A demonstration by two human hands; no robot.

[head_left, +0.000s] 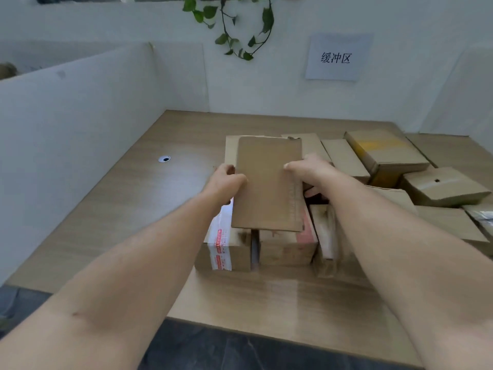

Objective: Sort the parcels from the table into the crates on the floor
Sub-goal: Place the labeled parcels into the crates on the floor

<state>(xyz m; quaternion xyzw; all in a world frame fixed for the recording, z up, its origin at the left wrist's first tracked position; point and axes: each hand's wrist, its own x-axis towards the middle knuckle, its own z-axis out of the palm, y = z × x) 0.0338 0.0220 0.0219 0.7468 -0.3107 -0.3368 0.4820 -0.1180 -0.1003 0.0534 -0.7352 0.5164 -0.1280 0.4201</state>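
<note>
A plain brown cardboard parcel (266, 182) lies on top of other parcels in the middle of the wooden table (149, 198). My left hand (226, 181) grips its left edge, fingers curled round the side. My right hand (310, 170) holds its right edge, thumb on the top face and fingers underneath. Below it sit a box with white and red tape (224, 244) and a box with a pink label (289, 247). No crate is in view.
Several more cardboard parcels (386, 156) crowd the table's right side. White partition walls (80, 124) close off the left and back. A cable hole (164, 159) sits in the tabletop at left. A paper sign (336, 57) and a hanging plant (240, 28) are on the back wall.
</note>
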